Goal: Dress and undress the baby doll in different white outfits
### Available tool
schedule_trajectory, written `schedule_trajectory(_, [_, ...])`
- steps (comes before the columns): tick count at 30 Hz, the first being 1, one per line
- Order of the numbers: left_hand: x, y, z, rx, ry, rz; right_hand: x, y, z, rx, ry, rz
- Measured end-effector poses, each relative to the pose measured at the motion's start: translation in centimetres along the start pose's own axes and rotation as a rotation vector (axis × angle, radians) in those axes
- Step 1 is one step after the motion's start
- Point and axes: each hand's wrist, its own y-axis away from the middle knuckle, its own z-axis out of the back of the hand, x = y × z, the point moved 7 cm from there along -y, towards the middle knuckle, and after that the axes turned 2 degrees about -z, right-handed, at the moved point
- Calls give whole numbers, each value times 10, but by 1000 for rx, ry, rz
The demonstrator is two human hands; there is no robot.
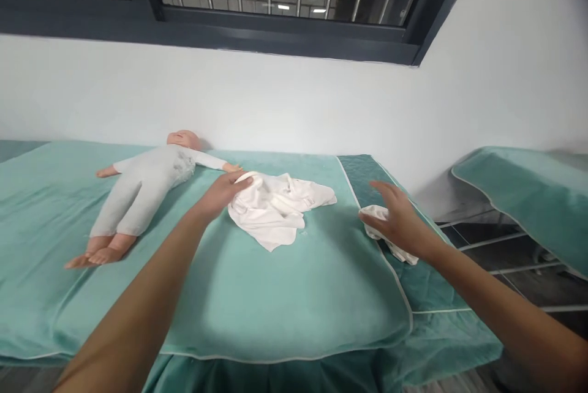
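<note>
A crumpled white cloth garment (275, 206) lies on the teal bed cover, and my left hand (227, 190) pinches its upper left edge. To the right, my right hand (399, 218) is over a smaller bunched white cloth (379, 214), with thumb and fingers apart. Part of that cloth is hidden behind the hand, and I cannot tell whether they touch. Left of the garment, a baby doll (154, 169) in a white outfit lies on its back, head toward the wall, arms spread and feet bare.
The teal cover (294, 301) spreads over the bed, with a darker teal strip (432, 283) along its right side. A white wall (275, 99) and a dark-framed window (275, 35) stand behind. At right are metal bars (528, 264) and another teal-covered surface (533, 191).
</note>
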Motion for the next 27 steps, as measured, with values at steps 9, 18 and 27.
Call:
schedule_trajectory(9, [-176,35,-21,138,-893,-505,198,-87,18,282,-413,527])
schedule_trajectory(18, [-197,61,5,-449,-1347,-688,224,-79,55,390,-666,503])
schedule_trajectory(27, [-241,93,16,-626,-1428,-905,228,-57,91,412,-699,553])
